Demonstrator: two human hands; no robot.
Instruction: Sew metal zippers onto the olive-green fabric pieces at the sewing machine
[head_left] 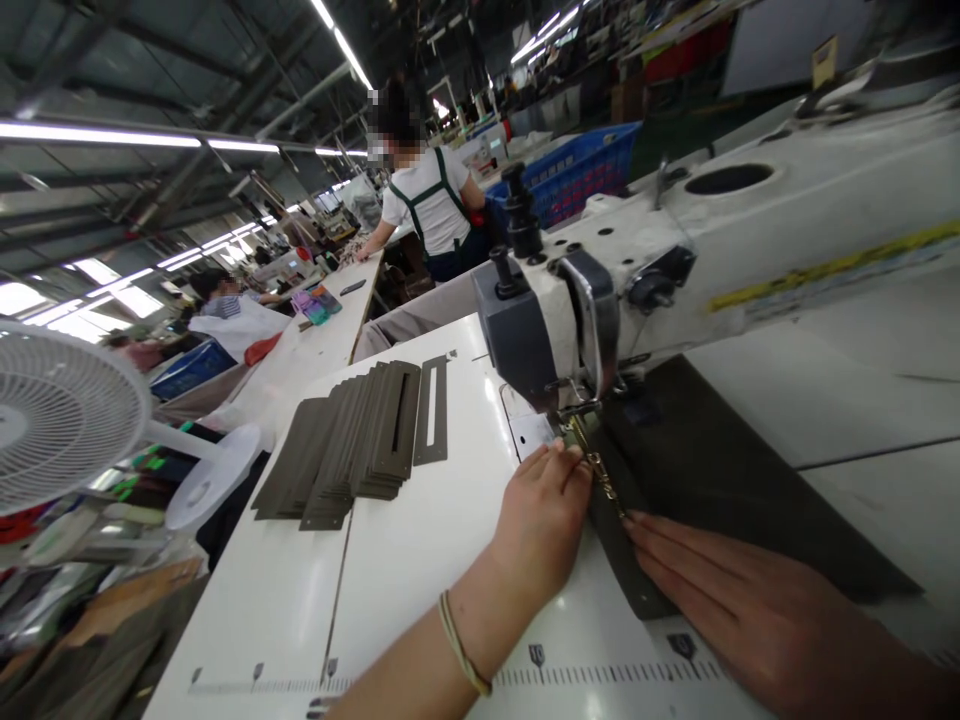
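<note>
A dark olive panel point(697, 460) lies under the head of a sewing machine point(551, 320), with a gold metal zipper point(602, 475) running along it toward the presser foot. My left hand point(544, 510) is closed, its bent fingers gripping the panel's left edge beside the zipper, just in front of the foot. Flat on the panel, with fingers stretched out together, my right hand point(735, 590) touches the near end of the zipper. My palms hide part of the panel.
Left of the machine sits a fanned stack of slotted olive pieces point(345, 440), beside a single slotted piece point(431, 410). A printed ruler point(585, 676) marks the table's front. A white fan point(67, 420) stands left. Beyond are a blue crate point(577, 170) and a co-worker point(431, 200).
</note>
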